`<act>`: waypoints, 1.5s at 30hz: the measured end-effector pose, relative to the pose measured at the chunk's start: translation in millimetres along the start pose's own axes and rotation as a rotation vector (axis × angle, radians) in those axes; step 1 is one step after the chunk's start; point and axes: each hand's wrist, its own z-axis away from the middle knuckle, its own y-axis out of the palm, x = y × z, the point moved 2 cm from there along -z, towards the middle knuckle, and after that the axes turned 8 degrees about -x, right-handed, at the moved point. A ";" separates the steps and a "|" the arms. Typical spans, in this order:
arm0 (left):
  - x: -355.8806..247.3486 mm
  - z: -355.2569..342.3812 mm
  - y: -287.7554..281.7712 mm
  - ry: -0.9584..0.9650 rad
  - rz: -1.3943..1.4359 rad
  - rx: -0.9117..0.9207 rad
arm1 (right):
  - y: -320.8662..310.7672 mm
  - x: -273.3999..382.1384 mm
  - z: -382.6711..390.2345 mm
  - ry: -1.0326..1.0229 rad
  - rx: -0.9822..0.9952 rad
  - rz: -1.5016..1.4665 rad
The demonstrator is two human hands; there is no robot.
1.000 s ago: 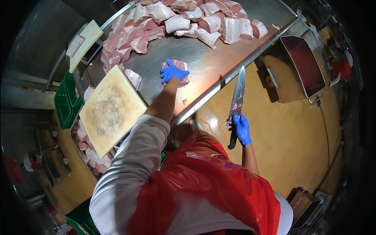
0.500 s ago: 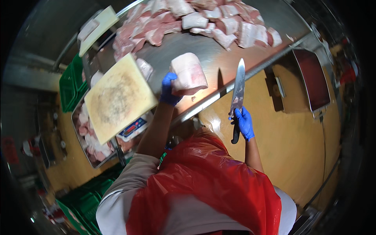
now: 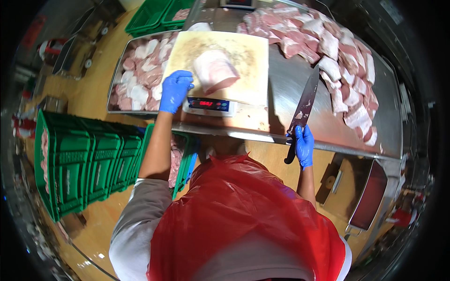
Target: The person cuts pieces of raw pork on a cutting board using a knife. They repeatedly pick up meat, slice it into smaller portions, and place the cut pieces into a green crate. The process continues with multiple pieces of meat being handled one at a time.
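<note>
Freed from the left hand (image 3: 176, 91), the meat block (image 3: 215, 69) now rests on the pale board (image 3: 255, 70) atop the scale (image 3: 209, 105), which apparently bears its weight. That hand is empty, loosely curled just beside; the right hand (image 3: 304, 147) holds a knife (image 3: 305, 100).

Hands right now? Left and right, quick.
Left hand: partly open, fingers loosely curled, holding nothing, beside the meat piece.
Right hand: closed, holding the knife by its handle.
</note>
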 end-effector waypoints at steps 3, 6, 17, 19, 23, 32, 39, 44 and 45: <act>9.7 46.4 -0.9 0.244 -0.358 -0.041 | 56.8 50.1 4.2 -0.106 0.041 0.260; 13.1 78.8 22.1 0.642 -0.479 -0.250 | 120.7 83.4 2.2 -0.559 0.193 0.554; 36.6 69.7 43.5 0.547 -0.502 -0.377 | 245.0 126.8 -24.2 -0.852 0.395 0.968; 41.2 68.2 40.9 0.576 -0.483 -0.395 | 229.3 114.4 -26.7 -0.845 0.445 1.034; 41.7 72.6 20.8 0.529 -0.437 -0.401 | 136.5 109.1 -22.4 -0.734 0.553 1.285; 7.9 101.1 57.5 0.696 -0.473 -0.313 | 110.7 125.8 -27.3 -0.889 0.375 1.085; 46.3 80.5 74.3 0.759 -0.491 -0.335 | 117.2 111.5 -47.5 -0.933 0.466 1.196; 56.5 87.5 74.6 0.700 -0.391 -0.336 | 108.2 119.0 -63.1 -0.984 0.581 1.340; 56.6 88.7 77.4 0.704 -0.394 -0.357 | 121.0 118.1 -64.8 -0.955 0.608 1.305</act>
